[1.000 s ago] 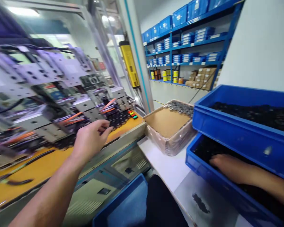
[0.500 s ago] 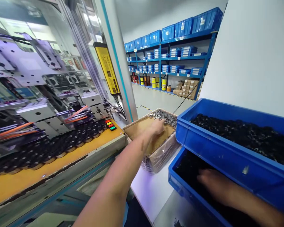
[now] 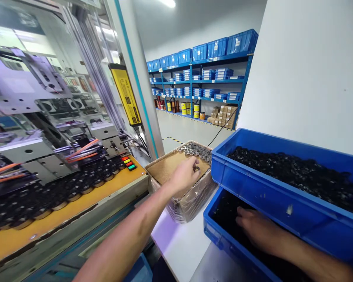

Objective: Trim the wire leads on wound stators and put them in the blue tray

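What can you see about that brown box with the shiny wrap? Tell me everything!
The brown box looks like cardboard, with crinkly clear plastic around its sides. Open on top, it has a flat brown sheet inside, and many small metal-looking parts show along the far side. It sits upright on a white surface, beside the blue bins. The left hand is over it, seemingly pinching a small part; I can't tell whether the hand touches the box.
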